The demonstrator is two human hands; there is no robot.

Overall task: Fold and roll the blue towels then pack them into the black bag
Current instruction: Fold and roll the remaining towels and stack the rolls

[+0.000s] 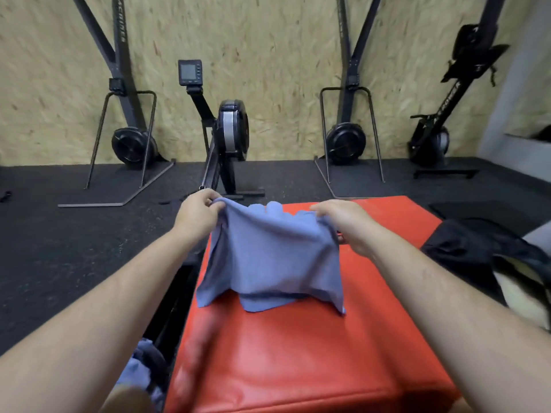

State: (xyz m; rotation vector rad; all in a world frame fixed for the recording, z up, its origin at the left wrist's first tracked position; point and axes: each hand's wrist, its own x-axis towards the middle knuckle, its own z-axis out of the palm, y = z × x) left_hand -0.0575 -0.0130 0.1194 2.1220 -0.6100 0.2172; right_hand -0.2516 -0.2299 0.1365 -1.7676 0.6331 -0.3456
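Two bare forearms reach forward over a red padded box [298, 353]. The left hand [198, 214] pinches the top left corner of a blue towel [274, 257], fingers clenched on the cloth. The right hand [343, 223] grips the top right corner likewise. The towel hangs below the fingers, its lower edge touching the box. A black bag [471, 248] lies right of the right hand. More blue towels [140, 371] sit low, left of the box.
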